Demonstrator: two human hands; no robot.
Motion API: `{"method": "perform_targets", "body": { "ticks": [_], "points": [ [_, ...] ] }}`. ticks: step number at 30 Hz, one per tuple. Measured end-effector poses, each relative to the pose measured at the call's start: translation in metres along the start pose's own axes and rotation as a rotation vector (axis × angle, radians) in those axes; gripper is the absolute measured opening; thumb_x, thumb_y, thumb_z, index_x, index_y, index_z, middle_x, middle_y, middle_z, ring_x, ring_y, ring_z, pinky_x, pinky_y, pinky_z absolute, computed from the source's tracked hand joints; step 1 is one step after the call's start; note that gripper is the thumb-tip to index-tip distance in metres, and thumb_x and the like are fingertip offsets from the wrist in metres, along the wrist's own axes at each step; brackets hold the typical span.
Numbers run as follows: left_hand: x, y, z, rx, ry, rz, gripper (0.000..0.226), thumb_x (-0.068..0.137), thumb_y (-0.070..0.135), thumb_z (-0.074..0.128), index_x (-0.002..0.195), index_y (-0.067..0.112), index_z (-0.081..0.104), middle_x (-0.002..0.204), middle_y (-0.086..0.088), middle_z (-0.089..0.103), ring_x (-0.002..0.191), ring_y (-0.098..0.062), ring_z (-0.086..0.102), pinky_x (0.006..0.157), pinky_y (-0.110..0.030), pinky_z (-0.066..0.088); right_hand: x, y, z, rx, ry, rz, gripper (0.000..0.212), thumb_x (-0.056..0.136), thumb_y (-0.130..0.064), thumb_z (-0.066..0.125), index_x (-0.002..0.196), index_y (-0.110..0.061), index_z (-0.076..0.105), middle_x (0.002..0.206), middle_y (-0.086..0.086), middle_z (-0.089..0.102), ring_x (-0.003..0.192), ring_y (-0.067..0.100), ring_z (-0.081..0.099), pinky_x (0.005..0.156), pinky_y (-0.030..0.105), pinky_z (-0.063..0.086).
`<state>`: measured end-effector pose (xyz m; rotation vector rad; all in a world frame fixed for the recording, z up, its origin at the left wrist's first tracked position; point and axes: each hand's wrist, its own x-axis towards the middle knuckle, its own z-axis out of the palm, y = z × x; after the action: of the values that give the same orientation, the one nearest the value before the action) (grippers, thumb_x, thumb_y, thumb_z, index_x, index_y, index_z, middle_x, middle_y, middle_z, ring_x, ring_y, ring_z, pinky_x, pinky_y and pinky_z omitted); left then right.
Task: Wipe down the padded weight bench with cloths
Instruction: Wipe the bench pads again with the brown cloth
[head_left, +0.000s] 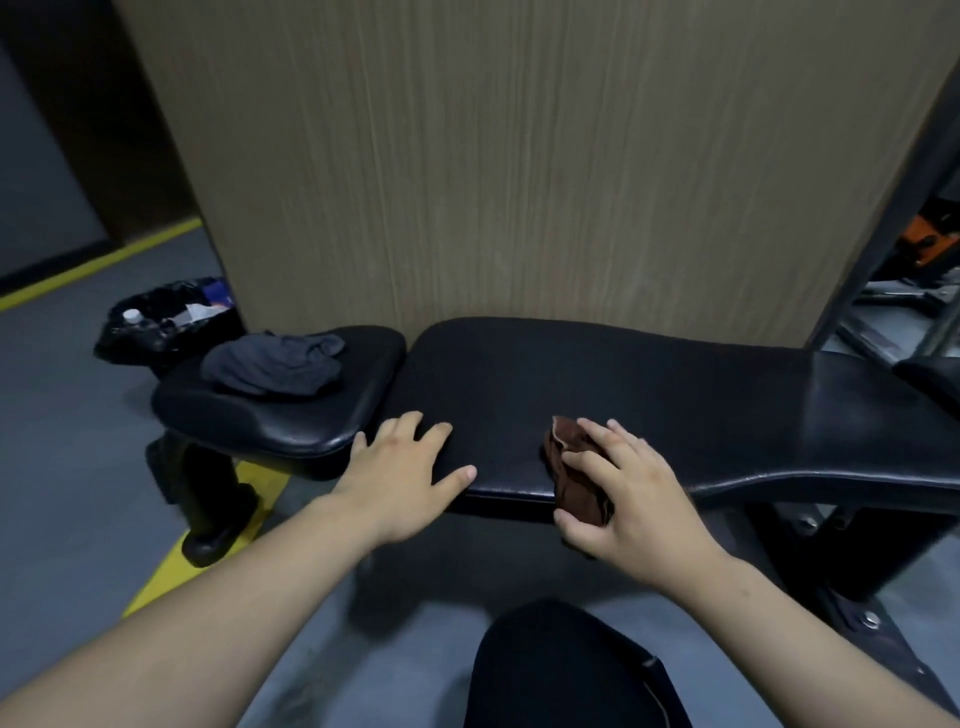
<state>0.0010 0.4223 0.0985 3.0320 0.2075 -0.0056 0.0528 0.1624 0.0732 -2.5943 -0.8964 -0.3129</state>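
Observation:
The black padded weight bench (649, 384) runs across the middle, with a separate seat pad (291, 410) at its left end. My left hand (400, 467) lies flat with spread fingers on the near edge of the long pad, beside the gap. My right hand (628, 493) presses a crumpled brown cloth (571, 467) against the near edge of the pad, fingers straight over it and thumb beneath; part of the cloth hangs over the edge. A dark grey cloth (275, 364) lies bunched on the seat pad, untouched.
A tall wood-grain panel (519, 156) stands right behind the bench. A black bin bag with rubbish (161, 322) sits on the floor at the left. Yellow floor lines (98, 265) cross the grey floor. Metal gym frame parts (893, 291) stand at the right. My dark-clad knee (566, 670) is below.

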Motion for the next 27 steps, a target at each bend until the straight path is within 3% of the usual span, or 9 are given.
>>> {"method": "perform_targets", "body": {
  "ticks": [2,4,7,9,13,20,27],
  "points": [
    [-0.003,-0.01,0.0,0.004,0.002,-0.005,0.073,0.092,0.071,0.031,0.153,0.031,0.026,0.159,-0.005,0.024,0.146,-0.026,0.021,0.116,-0.057,0.022,0.007,-0.012,0.003,-0.007,-0.064,-0.008,0.065,0.076,-0.062,0.057,0.127,-0.022,0.063,0.152,0.006,0.045,0.139,0.033,0.042,0.107,0.053,0.042],
    [-0.004,-0.02,-0.002,0.001,0.006,-0.024,0.071,0.094,0.07,0.031,0.153,0.031,0.027,0.159,-0.005,0.024,0.146,-0.026,0.02,0.117,-0.057,0.02,0.015,-0.028,0.007,-0.034,-0.097,-0.019,0.071,0.077,-0.066,0.051,0.134,-0.024,0.057,0.156,0.006,0.038,0.141,0.03,0.038,0.112,0.048,0.037],
    [-0.002,-0.038,-0.008,-0.006,0.037,-0.057,0.064,0.096,0.065,0.031,0.15,0.03,0.033,0.158,-0.005,0.026,0.146,-0.026,0.021,0.117,-0.058,0.019,0.028,-0.062,0.015,-0.122,-0.182,-0.064,0.084,0.078,-0.072,0.04,0.147,-0.024,0.039,0.164,0.008,0.016,0.15,0.03,0.016,0.122,0.049,0.013],
    [0.002,-0.052,-0.012,-0.011,0.061,-0.076,0.059,0.097,0.061,0.032,0.147,0.029,0.037,0.157,-0.005,0.029,0.145,-0.026,0.022,0.116,-0.057,0.021,0.037,-0.085,0.021,-0.162,-0.247,-0.103,0.091,0.081,-0.07,0.044,0.153,-0.019,0.022,0.165,0.012,-0.002,0.152,0.032,-0.002,0.122,0.054,0.001],
    [0.011,-0.084,-0.023,-0.015,0.098,-0.115,0.05,0.099,0.052,0.036,0.144,0.029,0.043,0.154,-0.004,0.034,0.142,-0.026,0.027,0.113,-0.056,0.027,0.059,-0.119,0.033,-0.15,-0.359,-0.187,0.094,0.088,-0.051,0.05,0.157,-0.012,0.0,0.161,0.015,-0.026,0.148,0.035,-0.022,0.119,0.059,-0.005],
    [0.025,-0.122,-0.041,-0.062,0.198,-0.125,0.047,0.098,0.042,0.046,0.141,0.025,0.049,0.147,0.0,0.044,0.137,-0.024,0.036,0.109,-0.045,0.036,0.108,-0.145,0.061,-0.114,-0.358,-0.163,0.083,0.095,-0.049,0.049,0.157,-0.01,0.009,0.164,0.016,-0.013,0.152,0.034,-0.007,0.121,0.056,0.0],
    [0.038,-0.138,-0.042,-0.096,0.249,-0.095,0.041,0.096,0.039,0.052,0.134,0.024,0.056,0.136,0.006,0.048,0.128,-0.02,0.039,0.103,-0.042,0.039,0.167,-0.146,0.073,0.067,-0.347,-0.068,0.068,0.089,-0.044,0.053,0.149,-0.017,0.038,0.166,0.007,0.006,0.153,0.026,0.004,0.121,0.055,-0.002]
  ]
}}
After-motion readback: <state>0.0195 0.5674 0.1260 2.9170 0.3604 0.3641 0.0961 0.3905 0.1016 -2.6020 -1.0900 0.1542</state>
